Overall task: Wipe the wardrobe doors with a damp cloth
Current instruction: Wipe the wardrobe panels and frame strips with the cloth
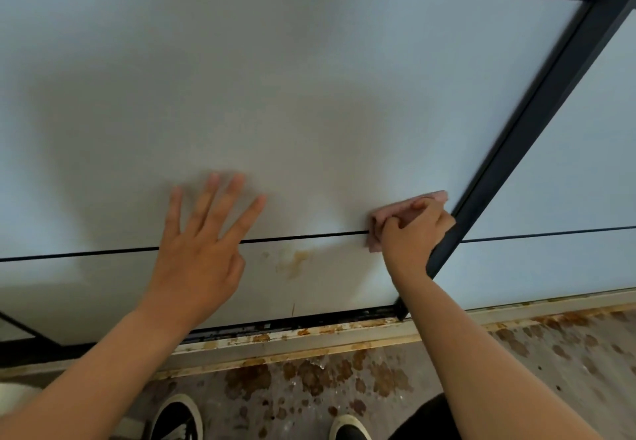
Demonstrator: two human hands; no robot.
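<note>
Bunching pink cloth against door, right hand

Wardrobe door: pale, matt, smooth panel, brownish stain low down. Black frame: metal-looking, slight sheen. Pink cloth: soft, crumpled fabric. Bottom track: painted metal by the look, rusty, flaking. Floor: dull grey, rough-looking, blotched brown.
</note>
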